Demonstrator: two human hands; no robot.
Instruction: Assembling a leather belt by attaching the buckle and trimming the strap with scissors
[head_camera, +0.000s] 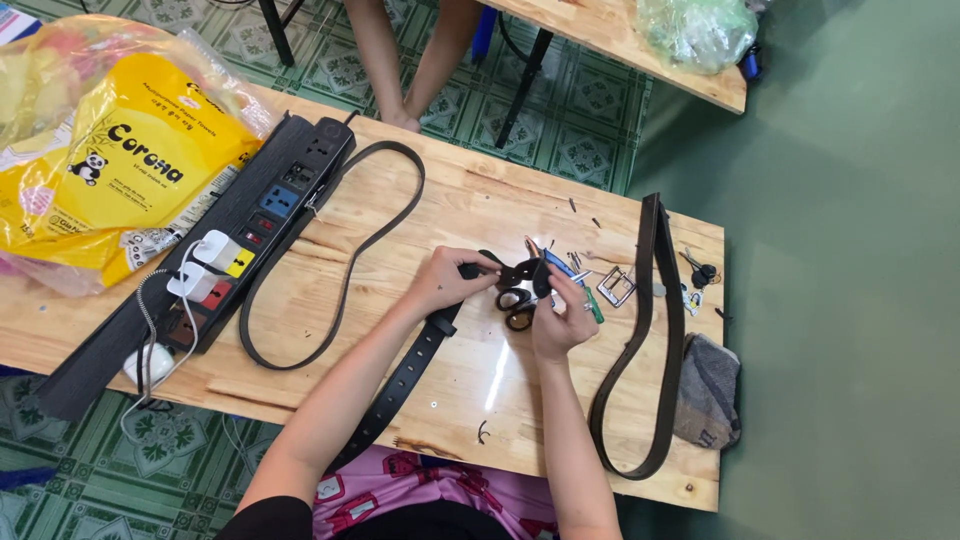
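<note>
A black perforated belt (405, 375) is held at its end by the left hand (447, 280), whose grip is closed around the strap just above the wooden counter (480, 200); the rest of the belt runs down over the near edge towards the lap. The folded tip of the belt is pinched by the right hand (560, 318), its grip narrow and closed on the leather, and black-handled scissors (517, 305) are seen just below the fingers, though whether they are gripped as well cannot be told. A screwdriver with a green handle (594, 305) lies just beside the right hand, and a metal buckle (615, 287) rests near it. A brown belt (655, 330) is looped along the right part of the counter, with a set of keys (697, 272) and a grey folded cloth (708, 392) beside it. A second black belt (345, 275) is curved next to a black power strip (215, 245) holding white chargers, and a yellow plastic package (120, 165) is set at the far left
</note>
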